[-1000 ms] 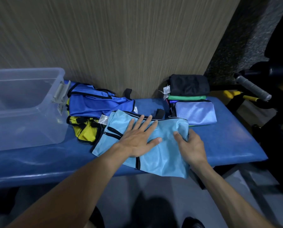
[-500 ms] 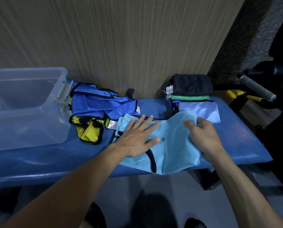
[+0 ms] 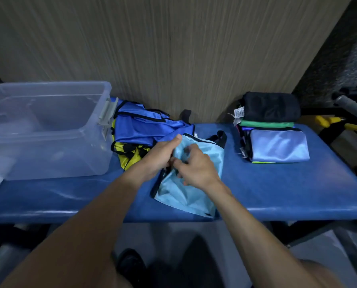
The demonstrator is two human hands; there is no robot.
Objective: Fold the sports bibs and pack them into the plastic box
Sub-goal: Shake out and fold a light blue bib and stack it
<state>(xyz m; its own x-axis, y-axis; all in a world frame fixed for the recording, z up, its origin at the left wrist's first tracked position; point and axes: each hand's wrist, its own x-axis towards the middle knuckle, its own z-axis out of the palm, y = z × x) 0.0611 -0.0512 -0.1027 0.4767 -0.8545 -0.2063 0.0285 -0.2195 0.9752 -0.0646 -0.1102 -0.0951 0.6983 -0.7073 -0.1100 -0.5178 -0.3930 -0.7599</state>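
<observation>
Both my hands — left (image 3: 160, 156), right (image 3: 196, 169) — grasp the light blue bib (image 3: 194, 190) in curled fingers, bunched on the desk (image 3: 277, 190).

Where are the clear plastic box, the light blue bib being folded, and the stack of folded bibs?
plastic box (image 3: 48, 129), head view, on its front wall.
light blue bib (image 3: 185, 196), head view, on its near lower panel.
stack of folded bibs (image 3: 277, 145), head view, on the pale lilac bib's front face.

Your forearms are bare, no sleeves, watch or rings showing on your left hand (image 3: 161, 155) or right hand (image 3: 198, 169).
</observation>
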